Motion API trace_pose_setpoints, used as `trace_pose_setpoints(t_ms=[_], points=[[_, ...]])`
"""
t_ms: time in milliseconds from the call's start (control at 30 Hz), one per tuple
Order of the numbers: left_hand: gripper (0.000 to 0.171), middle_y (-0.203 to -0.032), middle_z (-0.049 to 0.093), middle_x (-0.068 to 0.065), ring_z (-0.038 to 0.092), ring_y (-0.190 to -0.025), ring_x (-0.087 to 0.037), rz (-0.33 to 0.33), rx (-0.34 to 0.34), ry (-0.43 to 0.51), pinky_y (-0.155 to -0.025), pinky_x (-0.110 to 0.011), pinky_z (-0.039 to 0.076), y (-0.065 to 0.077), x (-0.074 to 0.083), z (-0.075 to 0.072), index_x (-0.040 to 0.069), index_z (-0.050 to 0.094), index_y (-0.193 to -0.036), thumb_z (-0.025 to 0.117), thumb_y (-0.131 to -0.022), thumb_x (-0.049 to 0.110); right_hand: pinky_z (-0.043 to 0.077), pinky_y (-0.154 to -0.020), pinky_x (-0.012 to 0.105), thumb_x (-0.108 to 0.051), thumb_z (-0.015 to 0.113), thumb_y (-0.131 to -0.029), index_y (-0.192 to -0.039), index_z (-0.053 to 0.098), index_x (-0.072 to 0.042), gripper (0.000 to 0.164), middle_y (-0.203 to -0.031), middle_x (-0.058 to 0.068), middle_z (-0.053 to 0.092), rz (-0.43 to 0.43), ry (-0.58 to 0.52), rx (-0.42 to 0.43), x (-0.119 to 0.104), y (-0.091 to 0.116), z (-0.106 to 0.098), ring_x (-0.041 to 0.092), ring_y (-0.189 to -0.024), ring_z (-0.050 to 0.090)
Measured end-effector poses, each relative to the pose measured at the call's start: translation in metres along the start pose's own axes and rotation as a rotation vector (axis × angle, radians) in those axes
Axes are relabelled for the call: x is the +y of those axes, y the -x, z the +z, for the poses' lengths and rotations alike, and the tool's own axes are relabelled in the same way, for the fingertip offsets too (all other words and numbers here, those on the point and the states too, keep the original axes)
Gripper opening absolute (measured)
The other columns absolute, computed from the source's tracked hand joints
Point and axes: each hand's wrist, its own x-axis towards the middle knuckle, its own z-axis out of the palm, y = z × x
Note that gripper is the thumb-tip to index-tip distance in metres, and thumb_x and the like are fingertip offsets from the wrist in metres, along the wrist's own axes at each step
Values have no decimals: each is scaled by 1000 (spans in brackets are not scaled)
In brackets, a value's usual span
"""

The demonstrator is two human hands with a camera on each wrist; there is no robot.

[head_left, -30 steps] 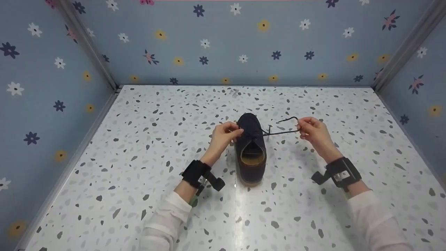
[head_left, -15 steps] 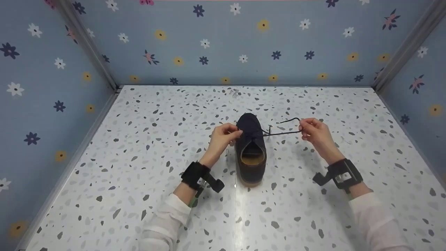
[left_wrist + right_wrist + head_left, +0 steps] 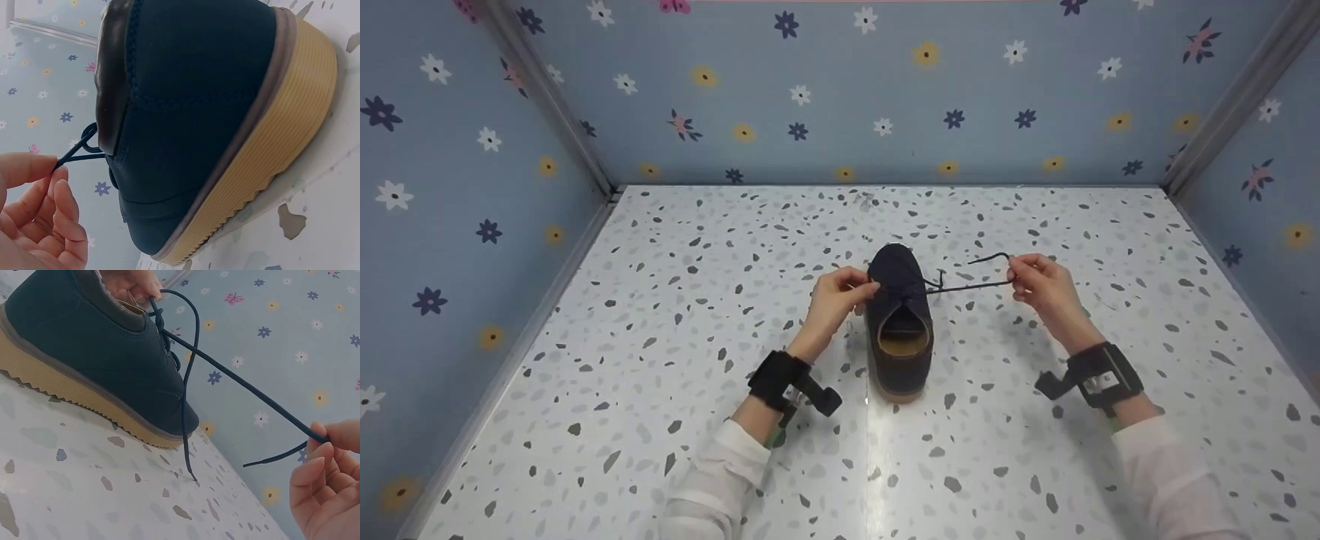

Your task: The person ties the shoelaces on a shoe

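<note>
A dark navy shoe (image 3: 901, 367) with a tan ridged sole (image 3: 306, 95) stands upright on the floor, toe pointing away from me. At its left side, my left hand (image 3: 836, 296) pinches a shoelace (image 3: 72, 152) between thumb and forefinger, close to the eyelets. From there a loose lace end (image 3: 185, 422) droops over the shoe's right side. Out to the right, my right hand (image 3: 1044, 289) pinches the other lace (image 3: 242, 389), which runs straight from the shoe. Its free tip (image 3: 256, 463) sticks out past my fingers. The knot area is small and partly covered.
Blue flowered panels (image 3: 840, 90) enclose the speckled white surface (image 3: 697, 315) at the back and both sides. Metal posts (image 3: 551, 97) mark the corners. Black straps with cameras (image 3: 784, 382) sit on both wrists.
My right hand has drifted slightly to the right, drawing the lace with it. The left hand keeps its pinch and has barely moved. The shoe stays in place.
</note>
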Motion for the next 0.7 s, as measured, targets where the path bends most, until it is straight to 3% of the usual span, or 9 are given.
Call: trace_pose_setpoints(t_ms=[100,267,300,500,700], points=[[22,-57,49,-5,39,-38,-21,-25,-17,10,-35,-28,31,4,14,-1,10,53,-70,57,-60,29,32,-40,28,-19,50,-69,-93,40,0,33,-79,18,42,7,0,10,-1,0,-1,17,-52,38],[21,-56,49,-5,40,-38,-21,-23,-17,0,-35,-29,31,4,13,-2,11,53,-69,57,-60,29,32,-40,28,-19,51,-68,-93,40,0,33,-79,18,42,12,6,35,0,-1,-3,17,-52,37],[24,-56,49,-5,40,-38,-22,-11,-5,-10,-35,-30,31,0,-1,-1,13,53,-69,57,-57,33,31,-39,28,-19,51,-68,-93,40,0,33,-79,18,42,10,1,36,0,-1,-4,17,-52,37],[22,-55,49,-4,40,-37,-19,0,1,2,-34,-30,30,1,-2,-2,15,53,-67,58,-57,33,31,-40,28,-16,49,-70,-94,39,1,32,-78,18,42,-9,-45,1,1,1,-8,16,-52,37],[20,-54,48,-4,40,-37,-19,15,-2,-6,-34,-29,29,2,-1,-3,15,53,-67,57,-58,33,32,-40,27,-16,50,-69,-94,39,1,32,-78,16,42,1,-55,18,1,1,-10,16,-53,38]])
